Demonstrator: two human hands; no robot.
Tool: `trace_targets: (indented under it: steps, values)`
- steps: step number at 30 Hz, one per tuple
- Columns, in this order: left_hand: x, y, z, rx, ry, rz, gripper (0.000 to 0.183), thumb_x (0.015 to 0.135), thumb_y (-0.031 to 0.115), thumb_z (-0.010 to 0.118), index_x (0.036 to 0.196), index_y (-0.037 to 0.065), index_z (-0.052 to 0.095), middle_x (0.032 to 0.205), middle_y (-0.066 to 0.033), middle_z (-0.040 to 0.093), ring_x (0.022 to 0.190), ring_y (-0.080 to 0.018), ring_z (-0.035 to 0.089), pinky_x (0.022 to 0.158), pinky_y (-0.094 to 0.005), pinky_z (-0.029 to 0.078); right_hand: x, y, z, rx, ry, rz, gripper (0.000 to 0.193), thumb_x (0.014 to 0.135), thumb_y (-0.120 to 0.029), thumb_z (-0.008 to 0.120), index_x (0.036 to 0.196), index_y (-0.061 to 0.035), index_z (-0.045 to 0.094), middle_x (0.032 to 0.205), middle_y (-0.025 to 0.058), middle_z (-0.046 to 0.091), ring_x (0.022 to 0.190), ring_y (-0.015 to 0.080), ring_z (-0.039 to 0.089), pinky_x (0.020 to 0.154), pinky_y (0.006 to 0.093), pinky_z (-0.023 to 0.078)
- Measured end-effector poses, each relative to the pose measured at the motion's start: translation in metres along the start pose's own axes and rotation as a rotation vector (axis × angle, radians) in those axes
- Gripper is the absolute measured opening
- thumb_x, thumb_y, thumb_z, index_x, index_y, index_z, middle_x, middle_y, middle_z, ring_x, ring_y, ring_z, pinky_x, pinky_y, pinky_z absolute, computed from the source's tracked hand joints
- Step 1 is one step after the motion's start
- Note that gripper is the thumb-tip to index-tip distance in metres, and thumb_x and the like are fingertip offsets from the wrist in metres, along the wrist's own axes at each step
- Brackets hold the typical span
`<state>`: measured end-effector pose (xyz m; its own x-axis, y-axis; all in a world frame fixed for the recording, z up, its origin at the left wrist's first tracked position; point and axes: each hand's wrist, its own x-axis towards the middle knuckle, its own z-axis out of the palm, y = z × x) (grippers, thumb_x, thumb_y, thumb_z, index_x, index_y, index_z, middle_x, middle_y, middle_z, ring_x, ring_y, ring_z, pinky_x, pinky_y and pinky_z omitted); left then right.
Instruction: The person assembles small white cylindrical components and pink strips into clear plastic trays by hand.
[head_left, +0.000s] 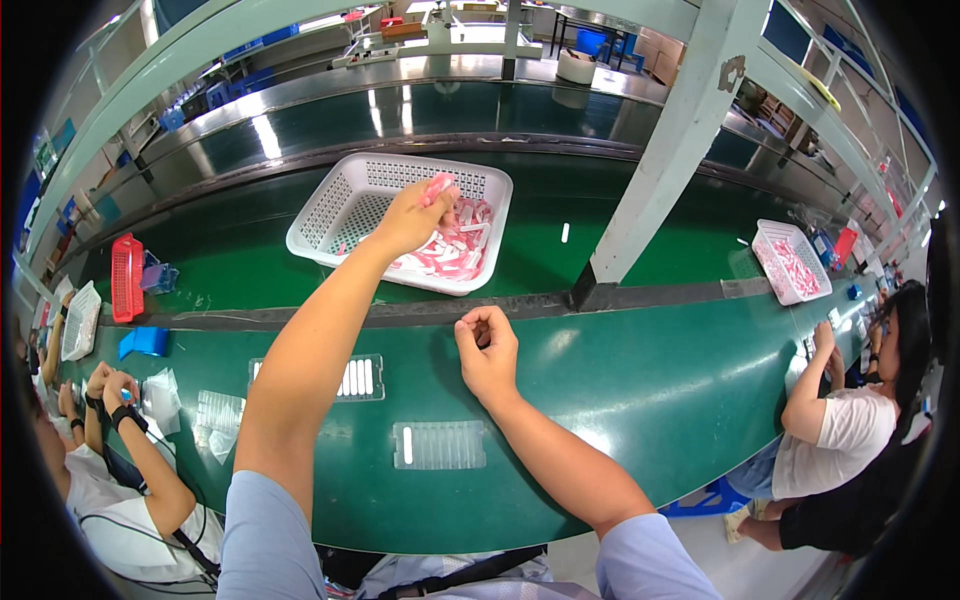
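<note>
My left hand [408,222] reaches over a white plastic basket [322,205] and is closed around some small pink-and-white pieces [438,187]. Many more loose pink-and-white pieces [455,258] are heaped in the right part of that basket. Over the green table, just in front of the dark rail, my right hand [488,352] is curled closed; anything inside its fingers is hidden. Nearer to me lies a clear ribbed tray [445,446] with one white stick [408,445] in its left slot. Beyond it, partly behind my left forearm, another clear tray [373,378] holds several white sticks.
A pale metal post [655,150] rises right of the basket. One white piece [565,233] lies on the green belt. At left are a red basket [127,278], a blue holder [146,342] and clear trays [217,415]. Co-workers sit on both sides; a pink-filled basket [768,262] stands right.
</note>
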<state>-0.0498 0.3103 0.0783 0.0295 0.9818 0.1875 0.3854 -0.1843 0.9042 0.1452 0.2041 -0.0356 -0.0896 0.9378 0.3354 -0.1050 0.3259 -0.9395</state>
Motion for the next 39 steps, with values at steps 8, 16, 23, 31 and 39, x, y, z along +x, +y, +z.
trace_targets:
  steps: [8,16,23,31,39]
  values:
    - [-0.052,0.039,0.009,-0.370,0.186,-0.210,0.034,0.105,0.036,0.064,0.088,0.007,0.062,0.068,0.0063,0.050,0.055,-0.0064,0.041,0.050,-0.0264,0.033,0.000,0.000,0.002,0.051,-0.003,0.022,0.010,0.092,-0.005,0.070,0.095,-0.0013,0.062,0.090,0.0034,0.060,0.073,0.0100,0.054,0.068,0.0264,0.045]
    - [-0.228,0.041,0.023,-0.694,-0.097,-0.519,0.027,0.107,0.035,0.061,0.094,0.012,0.058,0.065,0.0076,0.042,0.050,-0.0031,0.035,0.044,-0.0237,0.021,-0.015,-0.064,0.003,0.029,-0.319,-0.516,0.024,0.098,-0.013,0.061,0.119,-0.0003,0.062,0.114,0.0158,0.064,0.099,0.0275,0.063,0.088,0.0361,0.052]
    - [-0.315,-0.005,0.048,-0.453,-0.111,-0.177,0.008,0.099,0.008,0.062,0.103,0.006,0.068,0.093,-0.0048,0.064,0.083,-0.0156,0.062,0.067,-0.0312,0.050,-0.062,-0.102,0.026,0.094,-0.954,-0.287,0.030,0.098,-0.014,0.064,0.126,-0.0015,0.064,0.120,0.0165,0.068,0.108,0.0344,0.067,0.095,0.0430,0.054]
    - [-0.316,0.002,0.060,-0.175,-0.053,-0.062,0.006,0.095,0.003,0.064,0.100,0.005,0.066,0.099,-0.0069,0.065,0.089,-0.0169,0.064,0.070,-0.0324,0.051,-0.074,-0.110,0.025,0.040,-0.920,-0.227,0.010,0.100,-0.006,0.059,0.103,0.0008,0.065,0.114,0.0178,0.072,0.101,0.0323,0.072,0.086,0.0393,0.057]
    - [-0.320,-0.013,0.062,-0.736,0.032,-0.230,0.012,0.102,0.010,0.063,0.090,0.009,0.060,0.077,0.0031,0.056,0.061,-0.0039,0.050,0.051,-0.0214,0.036,-0.066,-0.107,0.024,0.260,-0.783,-0.077,0.010,0.100,-0.001,0.057,0.099,0.0021,0.066,0.116,0.0214,0.072,0.108,0.0278,0.073,0.089,0.0365,0.057]
